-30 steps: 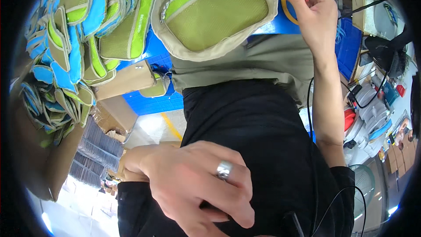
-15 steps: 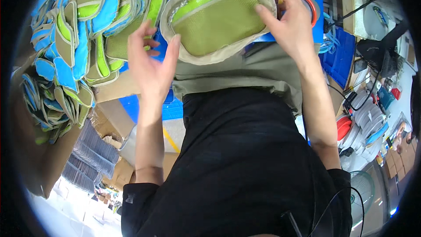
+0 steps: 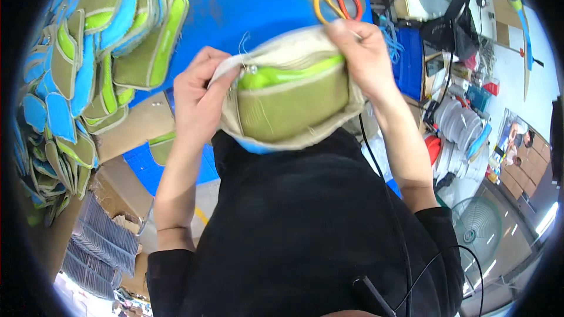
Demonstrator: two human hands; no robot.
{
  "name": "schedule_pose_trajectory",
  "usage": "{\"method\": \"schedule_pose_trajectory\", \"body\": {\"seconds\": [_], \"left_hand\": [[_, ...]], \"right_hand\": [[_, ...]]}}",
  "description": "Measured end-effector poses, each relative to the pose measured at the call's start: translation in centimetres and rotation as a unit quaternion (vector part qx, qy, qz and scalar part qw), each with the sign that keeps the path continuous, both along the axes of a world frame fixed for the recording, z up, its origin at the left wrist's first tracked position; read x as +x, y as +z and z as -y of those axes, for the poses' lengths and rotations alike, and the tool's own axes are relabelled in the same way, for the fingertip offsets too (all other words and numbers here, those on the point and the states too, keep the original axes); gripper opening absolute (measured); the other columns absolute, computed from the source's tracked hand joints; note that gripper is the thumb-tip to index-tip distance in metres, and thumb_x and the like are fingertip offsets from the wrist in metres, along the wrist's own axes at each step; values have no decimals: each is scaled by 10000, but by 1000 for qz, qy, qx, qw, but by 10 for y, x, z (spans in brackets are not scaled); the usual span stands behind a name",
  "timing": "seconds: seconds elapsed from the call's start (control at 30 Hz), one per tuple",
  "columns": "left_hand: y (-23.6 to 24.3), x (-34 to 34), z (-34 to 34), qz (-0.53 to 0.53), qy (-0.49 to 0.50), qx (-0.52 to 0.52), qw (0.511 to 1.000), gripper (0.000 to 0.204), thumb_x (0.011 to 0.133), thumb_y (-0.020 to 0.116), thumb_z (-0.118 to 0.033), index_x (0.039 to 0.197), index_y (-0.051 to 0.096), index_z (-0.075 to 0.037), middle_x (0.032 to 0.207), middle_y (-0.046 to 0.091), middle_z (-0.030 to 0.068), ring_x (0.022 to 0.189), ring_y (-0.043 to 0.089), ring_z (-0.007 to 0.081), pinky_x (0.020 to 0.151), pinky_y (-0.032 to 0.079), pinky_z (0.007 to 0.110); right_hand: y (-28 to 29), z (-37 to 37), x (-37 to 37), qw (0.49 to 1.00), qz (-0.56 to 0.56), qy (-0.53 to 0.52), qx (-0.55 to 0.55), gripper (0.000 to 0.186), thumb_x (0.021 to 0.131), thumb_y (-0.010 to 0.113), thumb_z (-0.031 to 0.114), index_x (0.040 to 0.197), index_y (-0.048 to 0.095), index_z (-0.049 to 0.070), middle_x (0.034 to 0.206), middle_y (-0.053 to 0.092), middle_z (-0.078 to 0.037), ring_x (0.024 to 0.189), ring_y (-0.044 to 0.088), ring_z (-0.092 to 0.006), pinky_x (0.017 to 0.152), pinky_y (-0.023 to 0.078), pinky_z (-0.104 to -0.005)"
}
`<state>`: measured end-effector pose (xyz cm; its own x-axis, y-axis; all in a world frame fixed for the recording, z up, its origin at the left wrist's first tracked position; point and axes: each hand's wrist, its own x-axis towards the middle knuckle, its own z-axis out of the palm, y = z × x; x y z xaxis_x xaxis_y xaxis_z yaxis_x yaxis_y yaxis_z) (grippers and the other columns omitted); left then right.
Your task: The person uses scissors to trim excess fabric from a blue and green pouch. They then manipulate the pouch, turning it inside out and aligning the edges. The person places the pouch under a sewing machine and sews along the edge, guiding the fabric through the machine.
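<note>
An oval fabric pouch (image 3: 294,105) with an olive mesh face, a bright green strip and a beige edge is held up in front of my body. My left hand (image 3: 200,97) is closed on its left rim, thumb and fingers pinching the beige cloth. Gripping the upper right rim is my right hand (image 3: 367,56), its thumb over the edge. Loose threads trail from the upper left of the pouch, and a sliver of blue shows along its lower side. Scissors (image 3: 335,0) with orange and red handles lie on the blue table beyond the right hand.
Piles of similar green, olive and blue pieces (image 3: 117,41) cover the left side. The blue table (image 3: 217,0) spans the far middle. Stacked grey sheets (image 3: 103,240) sit at lower left. White rolls (image 3: 461,120) and a fan (image 3: 476,232) stand on the right.
Both hands have closed on the pouch and brought it lower, nearer my body, tilting it. The grey-green cloth over my lap is no longer in sight. The scissors now show fully.
</note>
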<state>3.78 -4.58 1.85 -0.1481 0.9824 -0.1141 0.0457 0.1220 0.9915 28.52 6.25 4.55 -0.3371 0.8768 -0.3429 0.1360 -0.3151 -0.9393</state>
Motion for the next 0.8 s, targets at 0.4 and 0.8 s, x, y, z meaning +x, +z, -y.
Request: {"method": "schedule_pose_trajectory", "body": {"seconds": [0.4,0.8], "left_hand": [[35,55,45,635,-46,-181,749,441,1083,526,-296,1375,574,31,1297,676,126,1149,675,189,1010,538,348],[22,37,44,699,28,-125,704,380,1055,589,-294,1286,644,3,1231,710,107,1111,689,190,978,560,358]], "right_hand": [[-29,26,38,988,-63,-131,45,407,1037,640,374,836,746,36,789,726,-22,681,609,-65,675,472,-230],[-43,9,-4,993,-67,-86,-36,434,1043,610,426,907,739,35,834,735,-39,704,632,-89,692,487,-241]]}}
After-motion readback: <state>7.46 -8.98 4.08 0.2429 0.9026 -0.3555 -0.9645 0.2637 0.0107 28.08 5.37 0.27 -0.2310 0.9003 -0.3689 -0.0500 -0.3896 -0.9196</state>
